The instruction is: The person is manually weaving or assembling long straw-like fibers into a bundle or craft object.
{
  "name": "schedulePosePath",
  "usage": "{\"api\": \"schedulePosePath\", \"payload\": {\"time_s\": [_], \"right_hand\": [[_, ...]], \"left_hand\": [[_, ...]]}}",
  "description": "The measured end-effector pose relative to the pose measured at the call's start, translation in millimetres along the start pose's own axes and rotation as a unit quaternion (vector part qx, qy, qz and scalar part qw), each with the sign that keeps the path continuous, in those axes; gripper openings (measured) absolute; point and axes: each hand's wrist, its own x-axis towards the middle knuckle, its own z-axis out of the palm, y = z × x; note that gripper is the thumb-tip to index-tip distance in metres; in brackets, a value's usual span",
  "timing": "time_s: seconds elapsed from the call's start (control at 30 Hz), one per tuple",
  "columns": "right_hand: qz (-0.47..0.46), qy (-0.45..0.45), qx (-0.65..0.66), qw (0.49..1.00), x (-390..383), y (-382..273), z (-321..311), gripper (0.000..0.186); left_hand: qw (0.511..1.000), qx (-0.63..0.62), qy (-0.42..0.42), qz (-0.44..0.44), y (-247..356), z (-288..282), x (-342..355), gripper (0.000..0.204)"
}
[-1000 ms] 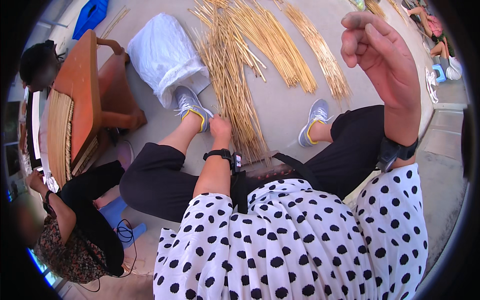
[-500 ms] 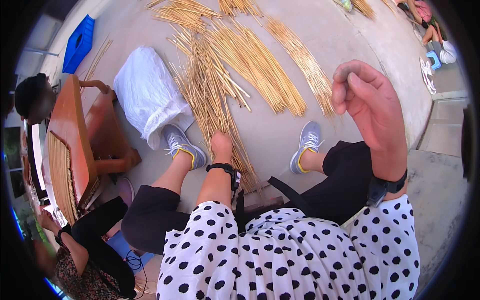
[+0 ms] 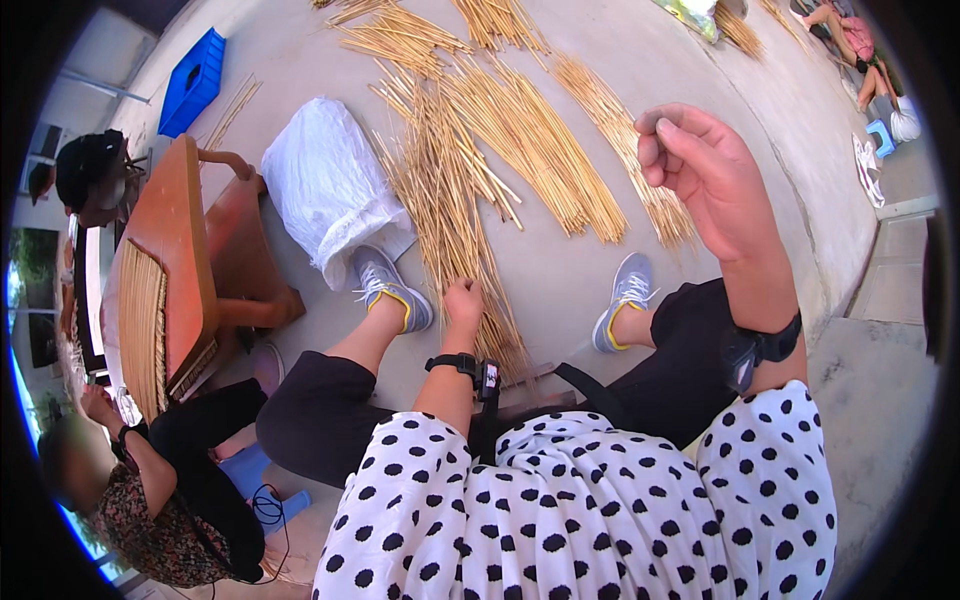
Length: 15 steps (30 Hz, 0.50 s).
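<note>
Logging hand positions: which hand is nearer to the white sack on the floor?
Left. The left hand is at the stalk pile, right of the white sack; the right hand is raised, much farther right.

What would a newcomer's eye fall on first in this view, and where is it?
Probably the right hand, raised with curled fingers at the upper right, and the black-spotted white blouse filling the bottom middle. Next, the straw-coloured stalks spread over the floor at the top centre, with the left hand at the nearest ones. The white sack stands out just left of them.
</note>
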Motion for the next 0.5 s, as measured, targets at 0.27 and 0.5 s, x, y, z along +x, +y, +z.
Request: {"api": "schedulePosePath", "payload": {"time_s": [0.27, 0.5], "right_hand": [[0.064, -0.095, -0.053, 0.992, -37.3, 27.2, 84.5, 0.018], [0.138, -0.142, -0.200, 0.960, -55.8, 81.1, 122.3, 0.026]], "left_hand": [[0.928, -0.357, -0.102, -0.046, 39.9, -80.4, -99.4, 0.015], [0.866, -0.446, -0.215, 0.066, 96.1, -180.0, -193.1, 0.019]]}}
